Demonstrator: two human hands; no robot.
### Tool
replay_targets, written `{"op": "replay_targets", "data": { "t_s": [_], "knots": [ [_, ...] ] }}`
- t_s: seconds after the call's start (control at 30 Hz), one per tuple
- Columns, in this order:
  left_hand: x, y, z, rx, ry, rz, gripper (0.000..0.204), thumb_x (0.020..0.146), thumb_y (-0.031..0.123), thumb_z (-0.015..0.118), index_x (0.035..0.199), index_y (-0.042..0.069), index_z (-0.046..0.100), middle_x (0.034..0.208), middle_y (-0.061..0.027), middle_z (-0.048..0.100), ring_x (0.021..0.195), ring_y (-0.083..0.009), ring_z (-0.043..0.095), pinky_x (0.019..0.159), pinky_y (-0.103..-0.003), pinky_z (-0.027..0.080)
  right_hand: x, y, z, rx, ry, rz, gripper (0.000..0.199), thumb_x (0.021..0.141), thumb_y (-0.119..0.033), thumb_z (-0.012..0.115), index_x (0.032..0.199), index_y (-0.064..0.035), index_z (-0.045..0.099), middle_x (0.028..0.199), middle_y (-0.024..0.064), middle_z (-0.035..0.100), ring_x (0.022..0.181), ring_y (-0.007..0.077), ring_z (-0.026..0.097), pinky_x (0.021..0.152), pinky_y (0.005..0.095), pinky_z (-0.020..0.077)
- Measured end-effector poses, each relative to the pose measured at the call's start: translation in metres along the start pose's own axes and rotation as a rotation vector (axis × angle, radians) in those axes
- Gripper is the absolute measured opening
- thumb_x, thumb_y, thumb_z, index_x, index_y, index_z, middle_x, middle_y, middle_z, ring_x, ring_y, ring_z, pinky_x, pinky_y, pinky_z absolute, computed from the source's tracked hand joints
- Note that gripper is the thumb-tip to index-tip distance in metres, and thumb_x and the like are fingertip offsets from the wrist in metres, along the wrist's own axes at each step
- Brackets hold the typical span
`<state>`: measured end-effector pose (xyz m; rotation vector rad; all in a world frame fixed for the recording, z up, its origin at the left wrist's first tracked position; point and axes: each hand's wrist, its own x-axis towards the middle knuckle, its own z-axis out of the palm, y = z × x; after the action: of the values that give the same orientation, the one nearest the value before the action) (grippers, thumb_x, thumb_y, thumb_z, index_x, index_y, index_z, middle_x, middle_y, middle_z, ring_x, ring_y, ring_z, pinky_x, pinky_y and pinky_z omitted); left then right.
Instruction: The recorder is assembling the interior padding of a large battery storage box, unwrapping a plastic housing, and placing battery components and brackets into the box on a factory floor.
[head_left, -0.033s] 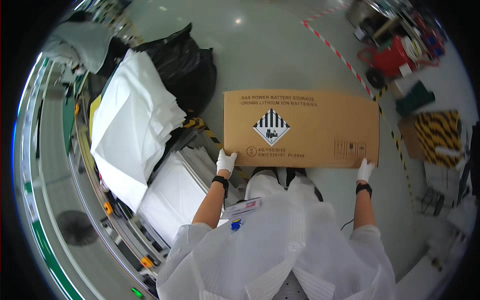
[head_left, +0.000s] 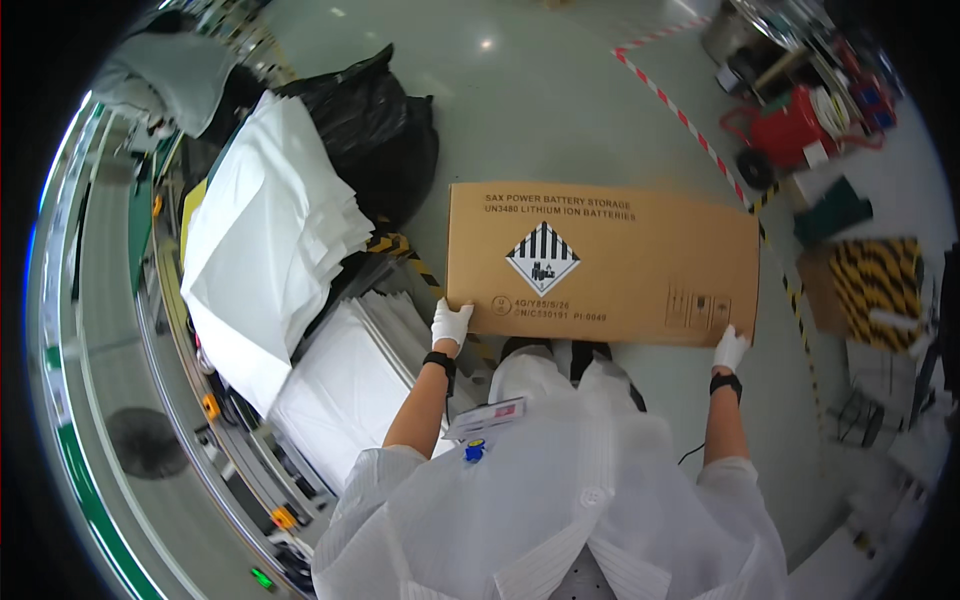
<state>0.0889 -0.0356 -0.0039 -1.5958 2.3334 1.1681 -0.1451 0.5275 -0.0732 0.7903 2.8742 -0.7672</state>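
A long brown cardboard box (head_left: pixel 630 265) is held out in front of my body. Its broad face carries dark print and a black-and-white diamond hazard label (head_left: pixel 543 259). My left hand (head_left: pixel 452 325), in a white glove, is closed on the box's near left corner. At the near right corner my right hand (head_left: pixel 732 350), gloved the same way, grips the edge. My fingertips are partly hidden behind the cardboard. Dark bands circle both wrists.
Left of me are stacked white sheets (head_left: pixel 335 375), larger white sheets (head_left: pixel 265 250) and a black plastic bag (head_left: pixel 375 140). A conveyor line (head_left: pixel 120 320) runs along the far left, where another person (head_left: pixel 175 85) bends over. A red wheeled machine (head_left: pixel 795 130) stands far right beyond striped floor tape (head_left: pixel 685 118).
The box's right end and my right hand have dropped slightly toward me. My left hand keeps its grip in nearly the same place.
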Motion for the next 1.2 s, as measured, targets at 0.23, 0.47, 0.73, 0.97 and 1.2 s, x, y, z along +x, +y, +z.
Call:
{"op": "replay_targets", "data": {
  "t_s": [0.23, 0.47, 0.73, 0.97, 1.2],
  "knots": [
    [-0.011, -0.030, 0.022, -0.075, 0.275, 0.062, 0.058, 0.075, 0.026, 0.072, 0.121, -0.001, 0.049, 0.113, -0.0222, 0.057, 0.103, -0.0366, 0.057, 0.088, -0.041, 0.046, 0.051, -0.126, -0.018, -0.556, 0.265, -0.686, 0.050, 0.089, -0.036, 0.051, 0.127, -0.0031, 0.049, 0.138, 0.0167, 0.040, 0.129, 0.0335, 0.033, 0.099, 0.0543, 0.0309],
    [-0.087, -0.061, 0.029, -0.113, 0.270, -0.047, 0.057, 0.075, 0.018, 0.071, 0.123, 0.000, 0.048, 0.113, -0.0204, 0.058, 0.105, -0.0341, 0.057, 0.090, -0.039, 0.045, 0.008, -0.248, 0.073, -0.273, 0.078, -1.170, 0.028, 0.083, -0.029, 0.058, 0.101, -0.0078, 0.061, 0.110, 0.0095, 0.057, 0.117, 0.0302, 0.045, 0.098, 0.0531, 0.0300],
    [-0.203, -0.188, 0.069, -0.274, 0.180, -0.230, 0.067, 0.072, 0.013, 0.073, 0.129, 0.002, 0.039, 0.114, -0.0186, 0.054, 0.106, -0.0292, 0.055, 0.092, -0.037, 0.045, -0.098, -0.154, 0.015, -0.151, 0.076, -1.136, 0.034, 0.090, -0.033, 0.051, 0.112, -0.0071, 0.053, 0.118, 0.0136, 0.051, 0.121, 0.0339, 0.042, 0.107, 0.0572, 0.0200],
    [-0.217, -0.198, 0.062, -0.297, 0.187, -0.187, 0.066, 0.072, 0.012, 0.071, 0.128, -0.002, 0.039, 0.115, -0.0182, 0.053, 0.107, -0.0260, 0.054, 0.092, -0.035, 0.044, -0.118, -0.141, 0.007, -0.202, 0.060, -1.134, 0.032, 0.091, -0.025, 0.049, 0.116, -0.0041, 0.052, 0.124, 0.0122, 0.050, 0.125, 0.0339, 0.038, 0.109, 0.0557, 0.0165],
    [-0.110, -0.074, 0.026, -0.269, 0.259, -0.124, 0.065, 0.074, 0.021, 0.071, 0.130, 0.000, 0.045, 0.125, -0.0194, 0.052, 0.116, -0.0318, 0.050, 0.099, -0.037, 0.040, -0.080, -0.202, 0.091, -0.364, 0.152, -1.150, 0.050, 0.089, -0.028, 0.053, 0.134, -0.0091, 0.043, 0.143, 0.0150, 0.035, 0.134, 0.0351, 0.028, 0.107, 0.0545, 0.0212]
  ]
}}
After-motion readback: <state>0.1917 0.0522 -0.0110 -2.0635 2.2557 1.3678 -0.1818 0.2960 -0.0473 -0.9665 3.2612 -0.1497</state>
